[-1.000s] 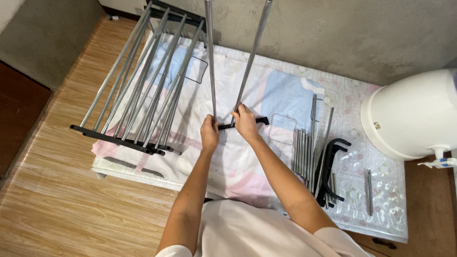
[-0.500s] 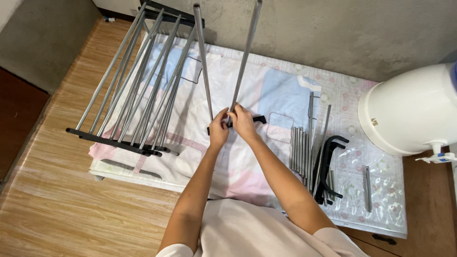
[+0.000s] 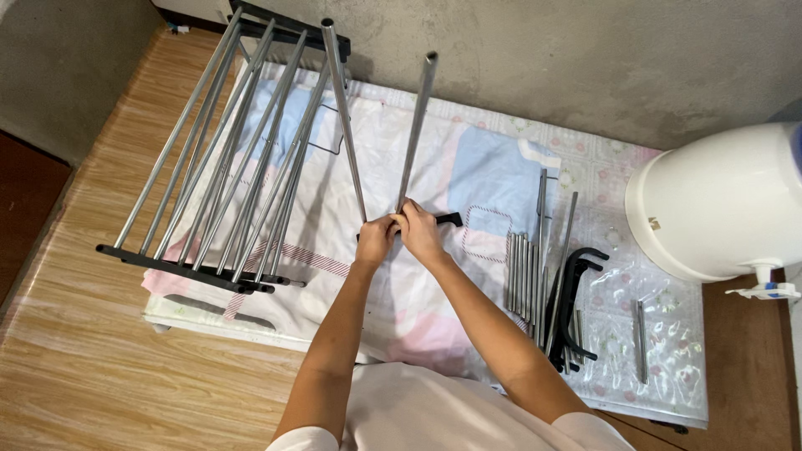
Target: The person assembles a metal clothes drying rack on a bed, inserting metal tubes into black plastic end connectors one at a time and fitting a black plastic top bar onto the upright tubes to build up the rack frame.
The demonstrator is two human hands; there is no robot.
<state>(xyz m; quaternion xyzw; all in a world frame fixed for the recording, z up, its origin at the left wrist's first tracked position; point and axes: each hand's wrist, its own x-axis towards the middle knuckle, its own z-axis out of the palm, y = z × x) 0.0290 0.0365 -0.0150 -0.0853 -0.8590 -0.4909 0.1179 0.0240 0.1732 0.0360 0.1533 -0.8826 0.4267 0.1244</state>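
Two steel tubes (image 3: 415, 134) stood upright in black connector bar (image 3: 448, 219), mid-sheet (image 3: 501, 167). Left hand (image 3: 375, 240) and right hand (image 3: 418, 230) closed around tube bases. Risk: loose tubes tipping onto assembled rack (image 3: 225, 159) beside them; spare rods (image 3: 526, 280) nearby could roll.

Silver metal tubes (image 3: 415, 125), black connector bar (image 3: 447, 219). Assembled rack (image 3: 225, 159): silver rods, black end bars. Sheet (image 3: 493, 175) white with pink, blue patches. Wood-grain floor (image 3: 100, 359). White round container (image 3: 718, 209). Grey wall (image 3: 568, 50).
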